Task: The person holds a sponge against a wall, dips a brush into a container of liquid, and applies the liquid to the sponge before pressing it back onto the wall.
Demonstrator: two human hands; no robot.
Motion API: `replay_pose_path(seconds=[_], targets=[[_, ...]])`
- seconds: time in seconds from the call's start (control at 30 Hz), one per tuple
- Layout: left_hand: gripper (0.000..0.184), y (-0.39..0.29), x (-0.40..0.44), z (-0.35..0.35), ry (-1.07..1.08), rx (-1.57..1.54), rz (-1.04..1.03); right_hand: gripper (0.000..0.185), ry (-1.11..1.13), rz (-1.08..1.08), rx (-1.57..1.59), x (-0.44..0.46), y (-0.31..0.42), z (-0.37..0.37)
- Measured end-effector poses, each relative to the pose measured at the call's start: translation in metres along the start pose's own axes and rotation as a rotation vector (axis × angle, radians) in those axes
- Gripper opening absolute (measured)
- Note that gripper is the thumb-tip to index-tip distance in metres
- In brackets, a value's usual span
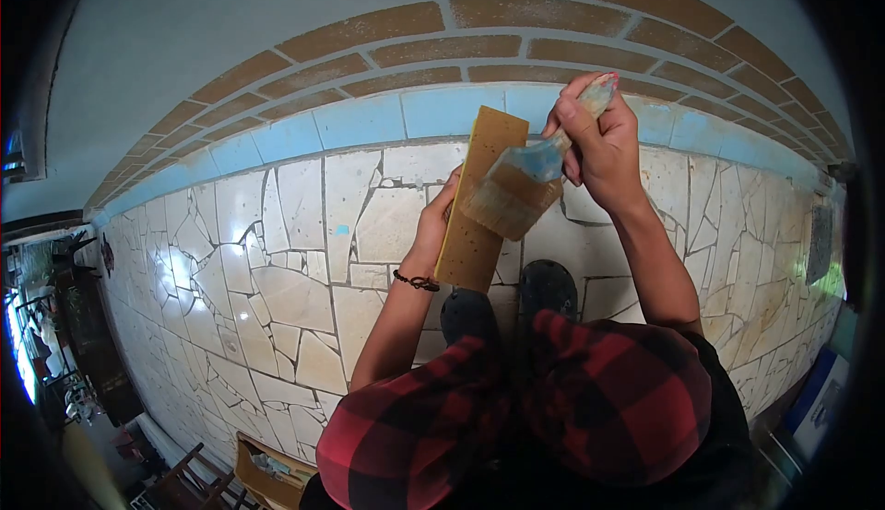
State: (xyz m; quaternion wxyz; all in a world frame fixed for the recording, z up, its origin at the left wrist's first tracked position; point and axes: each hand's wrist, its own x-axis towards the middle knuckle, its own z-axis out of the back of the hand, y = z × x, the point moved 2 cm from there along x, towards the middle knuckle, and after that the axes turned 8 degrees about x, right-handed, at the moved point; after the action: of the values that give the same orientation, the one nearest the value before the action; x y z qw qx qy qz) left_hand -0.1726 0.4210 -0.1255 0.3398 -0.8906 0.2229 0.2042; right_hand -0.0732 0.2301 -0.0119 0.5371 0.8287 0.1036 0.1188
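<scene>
Clamped a wide brush (546,158) by its handle in the right grip (601,141), just right of the brown slab (468,243), with the bristles (512,198) angled across its face; could not tell actual contact from mere overlap. Held the slab itself, yellow-edged and dark-speckled, closed in the left grip (435,224) by its left long side, with fingertips hidden behind it. Wore a dark bracelet (417,281) on the wrist just beside the slab's lower left. Had two dark shoes (548,289) near the slab's lower end, and red-and-black checked cloth (396,427) over both legs below it. Faced a strip of light blue tiles (364,124) beyond the slab's top end, along the foot of a pale wall with brown brick shapes (369,30). Saw a floor (286,298) of pale, irregular stone pieces beneath and around the slab, and a wooden box (263,480) well apart from it, to the lower left.
</scene>
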Motion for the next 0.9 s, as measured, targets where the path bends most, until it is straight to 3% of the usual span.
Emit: replay_pose_path(seconds=[0.37,0.47,0.5,0.6,0.63,0.77,0.9], targets=[[0.047,0.010,0.008,-0.003,0.071,-0.019,-0.050,0.017,0.086,-0.088,-0.075,-0.028,-0.016,-0.025],[0.046,0.010,0.004,-0.009,0.020,0.057,-0.100,0.016,0.103,0.131,-0.096,-0.023,-0.035,-0.022],[0.046,0.010,0.004,-0.010,0.001,0.096,-0.123,0.016,0.030,0.041,-0.084,-0.024,-0.028,-0.022],[0.045,0.012,0.006,-0.010,0.038,0.006,-0.096,0.017,-0.003,0.057,-0.203,-0.013,-0.016,-0.007],[0.046,0.012,0.007,-0.009,0.032,0.014,-0.087,0.018,-0.023,-0.053,-0.187,-0.015,-0.003,-0.010],[0.046,0.017,0.017,-0.003,0.040,0.007,-0.056,0.017,0.146,0.053,-0.093,-0.028,-0.019,-0.025],[0.046,0.017,0.017,-0.004,0.061,0.017,-0.030,0.017,0.116,0.054,-0.208,-0.022,-0.025,-0.016]])
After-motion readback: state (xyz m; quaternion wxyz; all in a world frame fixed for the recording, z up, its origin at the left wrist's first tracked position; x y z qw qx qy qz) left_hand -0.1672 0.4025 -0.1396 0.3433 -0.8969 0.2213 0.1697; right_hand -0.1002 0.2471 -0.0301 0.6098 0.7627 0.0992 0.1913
